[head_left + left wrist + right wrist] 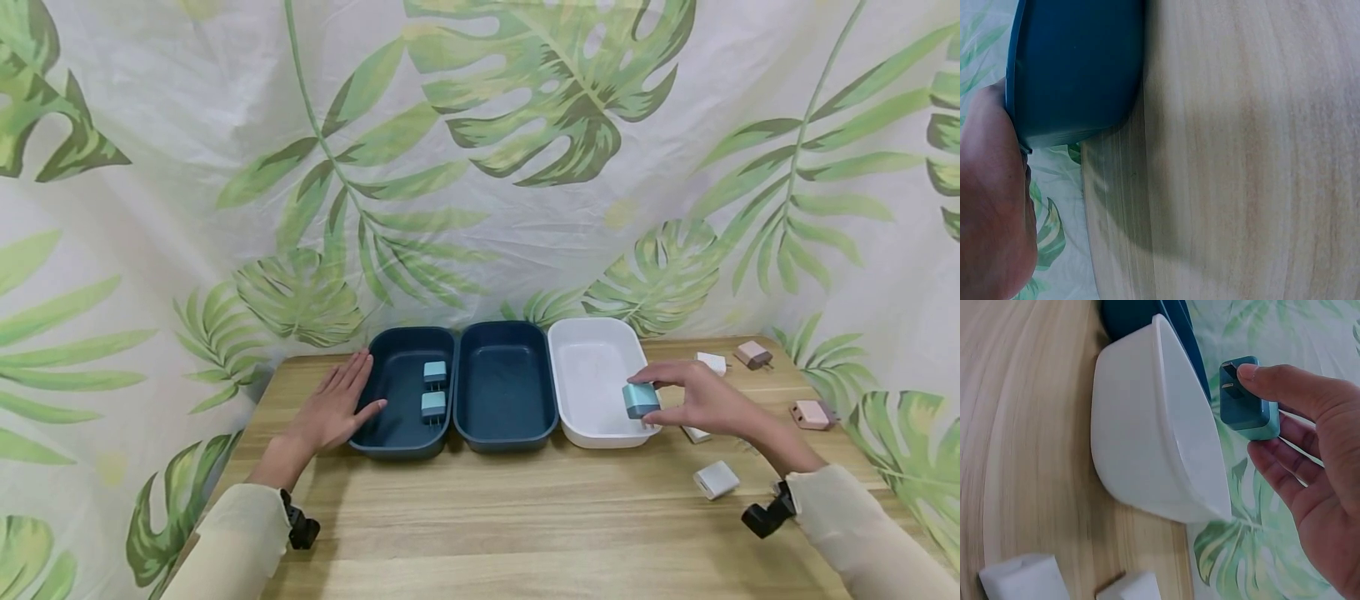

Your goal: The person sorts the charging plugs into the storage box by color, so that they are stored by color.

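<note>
Between thumb and fingers my right hand pinches a teal charger plug above the right side of the white bin. Its two metal prongs show in the right wrist view, where the plug has a dark face and a lighter side. At the far left my left hand rests on the left rim of a dark blue bin, fingers extended and thumb over the inside. Two teal charger plugs lie in that bin. In the left wrist view the hand touches the bin's wall.
A second dark blue bin stands between the other two. On the wooden table, right of the bins, lie several white plugs and two pink plugs. A leaf-print cloth hangs behind the table.
</note>
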Motion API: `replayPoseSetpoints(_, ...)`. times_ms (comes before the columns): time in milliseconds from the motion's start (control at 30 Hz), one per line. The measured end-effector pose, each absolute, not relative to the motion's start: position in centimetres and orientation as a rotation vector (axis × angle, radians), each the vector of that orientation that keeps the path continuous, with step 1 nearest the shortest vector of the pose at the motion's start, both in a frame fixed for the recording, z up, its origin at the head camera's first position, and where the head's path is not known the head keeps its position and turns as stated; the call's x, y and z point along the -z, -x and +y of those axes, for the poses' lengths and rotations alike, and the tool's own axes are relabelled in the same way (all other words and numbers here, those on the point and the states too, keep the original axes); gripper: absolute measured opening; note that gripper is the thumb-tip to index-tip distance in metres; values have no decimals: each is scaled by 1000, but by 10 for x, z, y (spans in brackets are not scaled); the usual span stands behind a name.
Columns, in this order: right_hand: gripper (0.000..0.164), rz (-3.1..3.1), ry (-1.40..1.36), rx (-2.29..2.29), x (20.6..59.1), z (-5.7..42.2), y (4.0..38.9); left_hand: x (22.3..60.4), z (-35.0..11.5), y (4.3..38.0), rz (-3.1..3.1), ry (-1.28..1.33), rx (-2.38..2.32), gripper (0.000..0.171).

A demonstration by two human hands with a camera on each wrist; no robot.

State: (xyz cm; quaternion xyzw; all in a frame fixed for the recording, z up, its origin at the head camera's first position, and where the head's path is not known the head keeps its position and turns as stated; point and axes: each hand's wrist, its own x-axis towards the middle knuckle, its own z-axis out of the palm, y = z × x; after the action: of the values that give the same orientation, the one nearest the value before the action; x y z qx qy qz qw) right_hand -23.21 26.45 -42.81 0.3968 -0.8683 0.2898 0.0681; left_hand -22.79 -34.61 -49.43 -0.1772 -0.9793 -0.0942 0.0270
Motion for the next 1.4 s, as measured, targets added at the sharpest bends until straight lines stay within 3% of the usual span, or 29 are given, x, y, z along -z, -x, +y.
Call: replayPoseSetpoints(1400, 46, -2489, -1422, -1231, 425, 145, 241, 492, -345, 230, -3095, 527, 202, 88)
